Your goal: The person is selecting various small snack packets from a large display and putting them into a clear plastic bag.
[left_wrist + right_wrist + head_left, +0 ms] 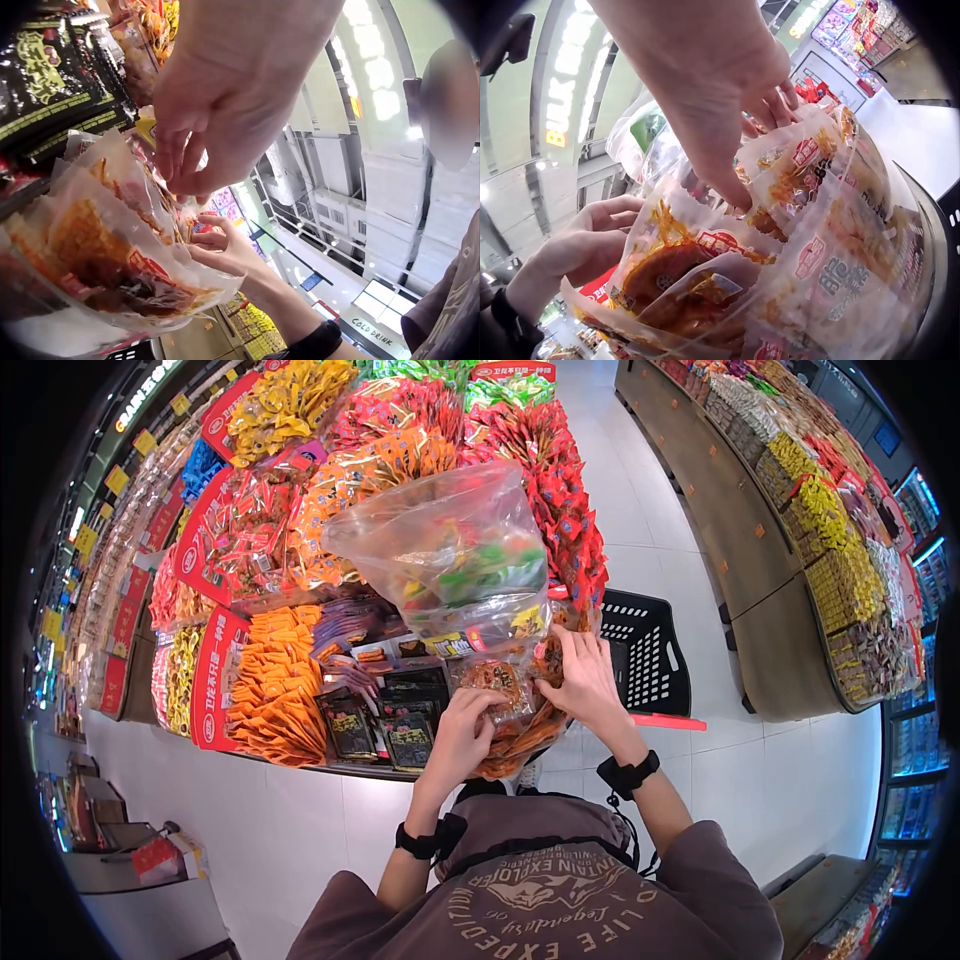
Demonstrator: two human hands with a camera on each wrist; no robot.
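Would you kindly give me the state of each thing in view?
Left hand: fingers bent, pinching a clear snack packet.
Right hand: fingers among packets, grip unclear.
Plastic bag: bulging, green packets showing through.
Basket: upright, handle lowered.
Black packets: lying overlapped.
Orange packets: packed tightly.

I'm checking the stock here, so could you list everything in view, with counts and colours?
Clear snack packets: many, orange-brown contents, under the hands
Plastic bag: one, clear, green inside, atop the display
Black packets: several, front edge
Orange packets: many, front left
Red packets: many, right side
Yellow packets: many, back left
Signs: several, red, left side
Basket: one, black, right of display
Counter: brown, far right
Wristbands: two, black
Shirt: one, brownish, printed
Left hand, right hand: bare, fingers at clear packets
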